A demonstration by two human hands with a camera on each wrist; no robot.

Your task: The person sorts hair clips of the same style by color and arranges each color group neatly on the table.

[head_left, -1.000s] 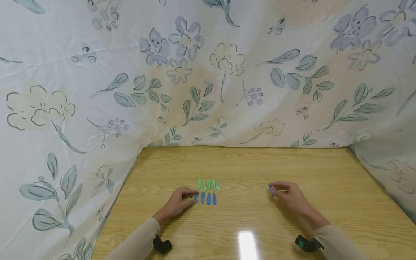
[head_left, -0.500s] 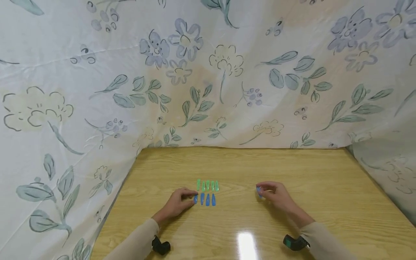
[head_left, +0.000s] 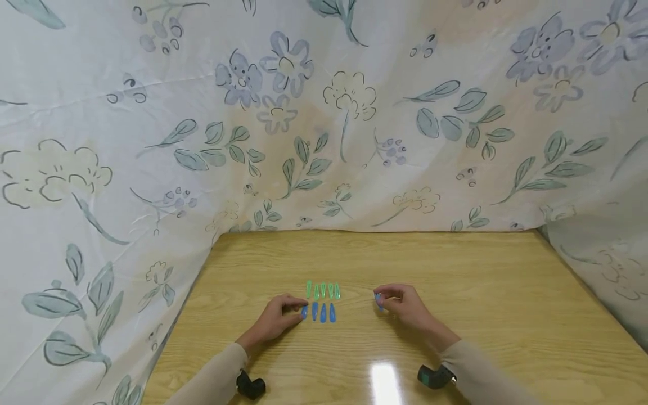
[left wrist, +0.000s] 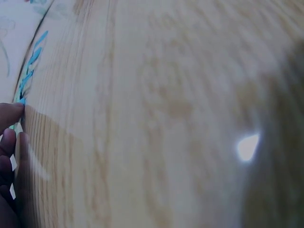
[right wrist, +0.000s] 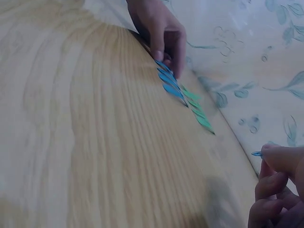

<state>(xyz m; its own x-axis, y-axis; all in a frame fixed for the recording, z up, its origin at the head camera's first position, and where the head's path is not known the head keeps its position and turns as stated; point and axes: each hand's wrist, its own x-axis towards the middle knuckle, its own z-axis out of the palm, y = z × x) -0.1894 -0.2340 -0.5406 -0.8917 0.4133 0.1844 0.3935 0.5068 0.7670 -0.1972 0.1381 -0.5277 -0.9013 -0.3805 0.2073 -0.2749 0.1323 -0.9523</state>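
Note:
A row of blue snap hair clips [head_left: 323,313] lies on the table, just in front of a row of several green hair clips [head_left: 323,290]. My left hand [head_left: 277,316] pinches the leftmost blue hair clip [head_left: 304,312] between thumb and fingers, close over the wood. To the right of both rows, my right hand [head_left: 407,306] pinches blue hair clip material [head_left: 378,300] above the table; its fingers cover most of it. In the right wrist view a blue tip [right wrist: 257,154] pokes out past the right thumb.
The wooden table [head_left: 486,292] runs back to a flowered cloth [head_left: 354,169] hanging behind it and along both sides. A bright light reflection [head_left: 385,382] shows on the table near the front. Black wrist devices [head_left: 250,385] sit at both sleeves.
My right hand has moved left across the table with its blue hair clip, nearer the rows. My left hand stays at the leftmost blue clip.

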